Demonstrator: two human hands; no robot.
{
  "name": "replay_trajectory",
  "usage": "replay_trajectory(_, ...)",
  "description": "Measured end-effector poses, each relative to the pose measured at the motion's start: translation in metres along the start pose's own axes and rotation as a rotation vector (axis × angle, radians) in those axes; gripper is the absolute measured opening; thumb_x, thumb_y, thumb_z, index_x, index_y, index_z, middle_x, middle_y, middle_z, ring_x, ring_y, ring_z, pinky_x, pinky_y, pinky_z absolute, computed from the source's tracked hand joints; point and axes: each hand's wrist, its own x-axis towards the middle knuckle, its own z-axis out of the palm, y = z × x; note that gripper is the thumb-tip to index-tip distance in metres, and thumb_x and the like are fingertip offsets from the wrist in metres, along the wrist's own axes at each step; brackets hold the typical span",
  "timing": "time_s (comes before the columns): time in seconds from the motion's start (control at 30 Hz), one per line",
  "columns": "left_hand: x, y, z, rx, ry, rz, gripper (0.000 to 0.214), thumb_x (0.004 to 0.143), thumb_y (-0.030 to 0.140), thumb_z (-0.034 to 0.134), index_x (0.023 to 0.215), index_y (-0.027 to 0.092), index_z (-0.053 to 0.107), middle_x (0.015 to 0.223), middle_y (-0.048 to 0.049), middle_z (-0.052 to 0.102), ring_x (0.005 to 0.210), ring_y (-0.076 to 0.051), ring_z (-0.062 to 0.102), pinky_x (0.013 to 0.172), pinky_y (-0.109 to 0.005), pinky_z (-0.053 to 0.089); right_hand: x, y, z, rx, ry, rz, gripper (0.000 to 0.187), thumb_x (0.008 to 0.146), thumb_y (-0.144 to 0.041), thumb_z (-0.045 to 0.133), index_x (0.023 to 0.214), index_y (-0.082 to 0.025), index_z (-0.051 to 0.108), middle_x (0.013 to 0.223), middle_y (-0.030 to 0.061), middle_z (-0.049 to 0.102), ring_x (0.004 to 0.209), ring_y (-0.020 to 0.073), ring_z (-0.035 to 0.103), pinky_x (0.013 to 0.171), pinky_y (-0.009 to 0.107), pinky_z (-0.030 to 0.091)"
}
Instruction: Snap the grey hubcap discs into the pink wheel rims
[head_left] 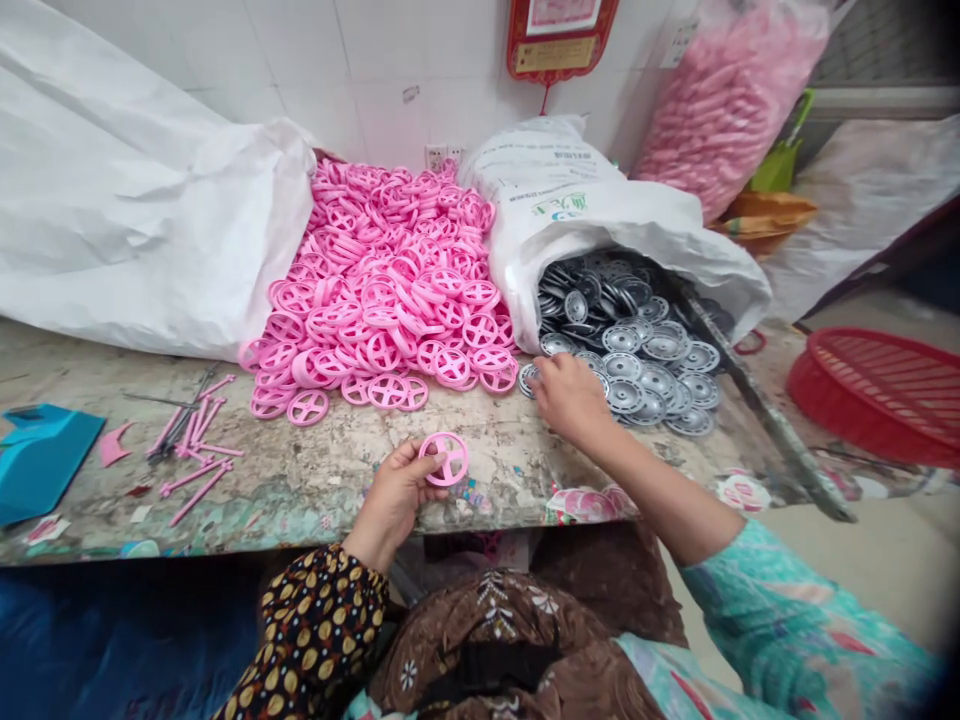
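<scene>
My left hand holds a pink plastic wheel upright near the front edge of the worn table. My right hand reaches into the edge of a pile of grey round discs that spills from a white sack. Its fingers are curled on a grey disc at the pile's left edge. A big heap of pink wheels lies behind my left hand, pouring out of another white sack.
Several pink rods lie at the table's left, beside a blue plastic piece. A red basket stands at the right. A clear bag of pink parts leans on the tiled wall. A metal bar runs diagonally at the right.
</scene>
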Motion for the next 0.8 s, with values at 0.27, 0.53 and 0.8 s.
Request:
replay_trajectory(0.27, 0.002, 0.003, 0.001, -0.244, -0.024, -0.059, 0.022, 0.074, 0.014, 0.066, 0.095, 0.013, 0.059, 0.086, -0.0065, 0.07, 0.076, -0.017, 0.068, 0.073, -0.031, 0.057, 0.004, 0.008, 0.009, -0.061, 0.044, -0.144, 0.026, 0.09, -0.024, 0.044, 0.102, -0.014, 0.064, 0.095, 0.0142, 0.057, 0.09, 0.026, 0.048, 0.075, 0.036, 0.037)
replay_trajectory(0.53, 0.001, -0.008, 0.01, -0.2, -0.067, 0.069, 0.03, 0.073, 0.026, 0.071, 0.098, 0.015, 0.06, 0.092, -0.0048, 0.069, 0.076, -0.014, 0.067, 0.072, -0.028, 0.056, -0.037, -0.071, 0.016, 0.877, 0.035, -0.06, 0.009, 0.084, -0.026, 0.054, 0.088, -0.02, 0.059, 0.082, 0.0024, 0.054, 0.077, 0.016, 0.053, 0.07, 0.028, 0.043)
replay_trajectory(0.8, -0.016, -0.01, 0.006, -0.044, -0.115, 0.132, 0.033, 0.071, 0.032, 0.072, 0.099, 0.017, 0.061, 0.095, -0.0037, 0.066, 0.077, -0.014, 0.063, 0.066, -0.027, 0.055, -0.042, -0.071, 0.02, 0.865, -0.284, -0.149, 0.02, 0.083, -0.029, 0.056, 0.1, -0.019, 0.057, 0.088, 0.0023, 0.06, 0.079, 0.0157, 0.054, 0.07, 0.028, 0.042)
